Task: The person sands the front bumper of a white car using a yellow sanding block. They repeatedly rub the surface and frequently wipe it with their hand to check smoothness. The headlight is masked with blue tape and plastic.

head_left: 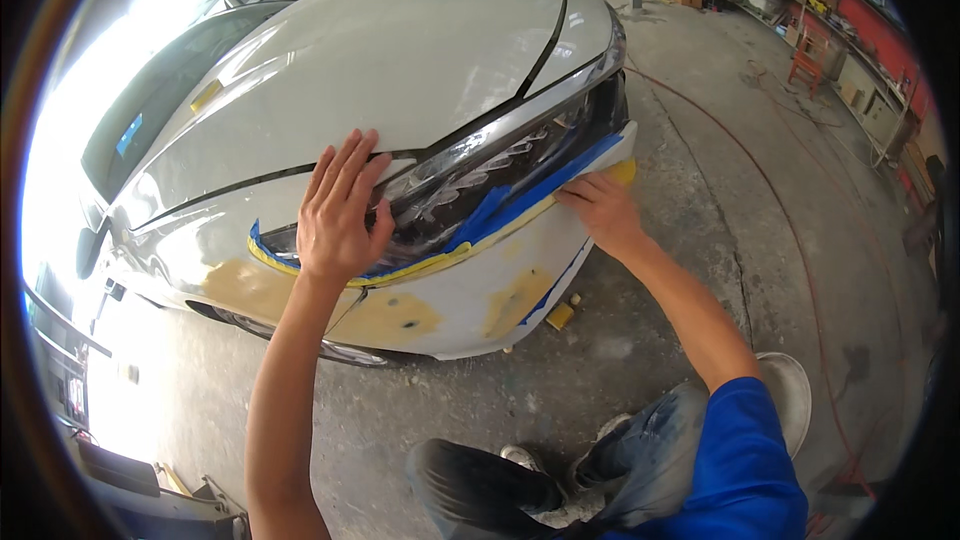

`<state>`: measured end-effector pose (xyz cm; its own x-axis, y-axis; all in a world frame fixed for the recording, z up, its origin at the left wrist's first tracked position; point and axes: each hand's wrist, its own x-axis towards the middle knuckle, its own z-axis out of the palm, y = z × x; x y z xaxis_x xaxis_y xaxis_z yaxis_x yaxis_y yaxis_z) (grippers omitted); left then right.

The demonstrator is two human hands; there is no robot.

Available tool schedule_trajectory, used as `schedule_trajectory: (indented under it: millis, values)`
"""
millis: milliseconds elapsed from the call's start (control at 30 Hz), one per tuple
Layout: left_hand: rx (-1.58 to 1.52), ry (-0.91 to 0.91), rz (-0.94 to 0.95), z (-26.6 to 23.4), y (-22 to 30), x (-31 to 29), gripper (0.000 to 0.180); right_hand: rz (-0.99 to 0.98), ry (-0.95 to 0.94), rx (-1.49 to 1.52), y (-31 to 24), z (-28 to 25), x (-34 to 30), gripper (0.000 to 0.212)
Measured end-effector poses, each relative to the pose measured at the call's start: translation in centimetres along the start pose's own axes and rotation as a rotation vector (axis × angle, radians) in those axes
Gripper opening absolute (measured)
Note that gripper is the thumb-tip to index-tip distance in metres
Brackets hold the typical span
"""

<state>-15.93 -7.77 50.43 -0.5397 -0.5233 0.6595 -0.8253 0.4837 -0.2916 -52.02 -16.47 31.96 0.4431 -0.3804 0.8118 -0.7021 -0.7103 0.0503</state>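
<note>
A car's front corner fills the middle, with a pale grey hood (400,40) and a light front bumper (470,310) bearing tan filler patches. Blue and yellow masking tape (530,195) runs along the lower edge of the dark headlight (480,175). My left hand (342,210) lies flat, fingers stretched, over the headlight's inner end and the panel beside it; it holds nothing. At the bumper's upper edge, just under the tape, my right hand (603,208) presses with fingers together. A yellow patch or pad (624,173) shows just beyond its fingers; what they grip is hidden.
A yellow sponge-like block (560,316) lies on the concrete floor below the bumper, and another yellow block (206,96) rests on the car. A round pale stool (787,395) stands at my right. A red hose (740,145) crosses the floor; a cluttered bench (860,80) lines the right wall.
</note>
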Motion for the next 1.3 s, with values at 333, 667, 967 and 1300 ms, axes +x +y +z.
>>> schedule_trajectory:
  millis: [333,667,967,1300]
  values:
    - [0.024,-0.002,-0.010,0.1,0.2,0.3,0.045,0.115,-0.042,0.084,0.1,0.2,-0.3,0.031]
    - [0.040,-0.009,-0.008,0.2,0.4,0.5,0.045,0.088,-0.038,0.055,2.4,0.2,-0.3,0.030]
    - [0.032,-0.008,0.003,0.4,0.2,0.4,0.047,0.172,-0.024,0.035,2.4,0.6,-0.6,0.028]
    - [0.036,0.000,0.002,0.6,0.0,0.3,0.046,0.277,-0.018,0.041,1.6,0.4,0.1,0.038]
